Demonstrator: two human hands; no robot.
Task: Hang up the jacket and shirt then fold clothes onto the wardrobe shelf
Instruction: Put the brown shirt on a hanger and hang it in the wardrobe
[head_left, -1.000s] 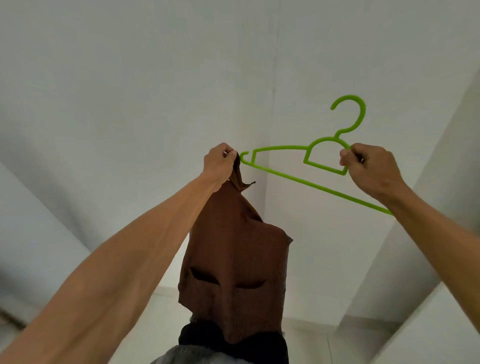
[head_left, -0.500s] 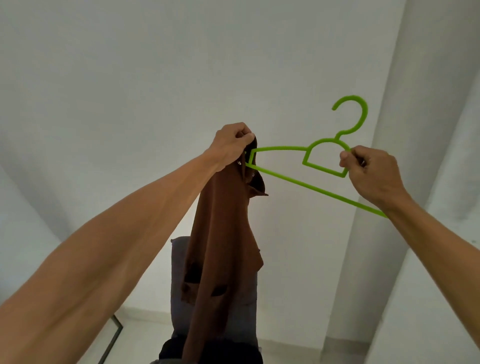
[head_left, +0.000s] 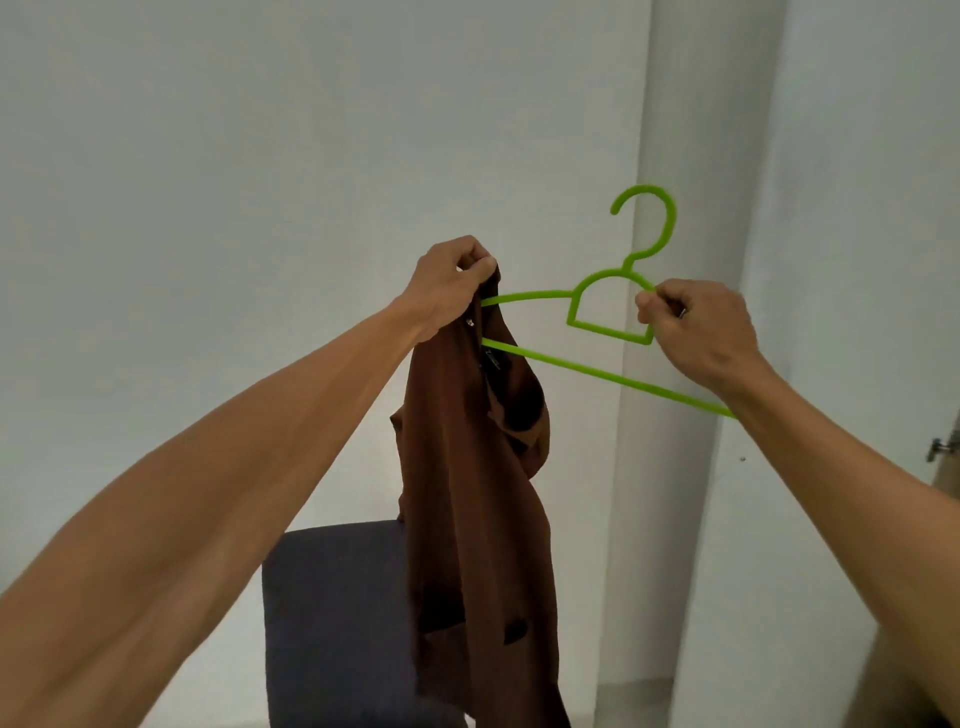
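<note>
A brown shirt (head_left: 478, 499) hangs straight down in front of me, gathered at its collar. My left hand (head_left: 452, 283) pinches that collar over the left tip of a bright green plastic hanger (head_left: 602, 312). The hanger's left end is tucked inside the shirt's neck opening. My right hand (head_left: 696, 332) grips the hanger near its centre loop, just below the hook, and holds it tilted down to the right. The hanger's right end is hidden behind my right wrist.
A dark grey upholstered chair back (head_left: 337, 623) stands below, behind the shirt. A white wall fills the background, with a white column (head_left: 670, 467) at right. A metal door handle (head_left: 940, 447) shows at the far right edge.
My view has tilted down from the ceiling to the wall and chair. The hanger's left end has slid into the shirt's collar, which my left hand has pulled over it.
</note>
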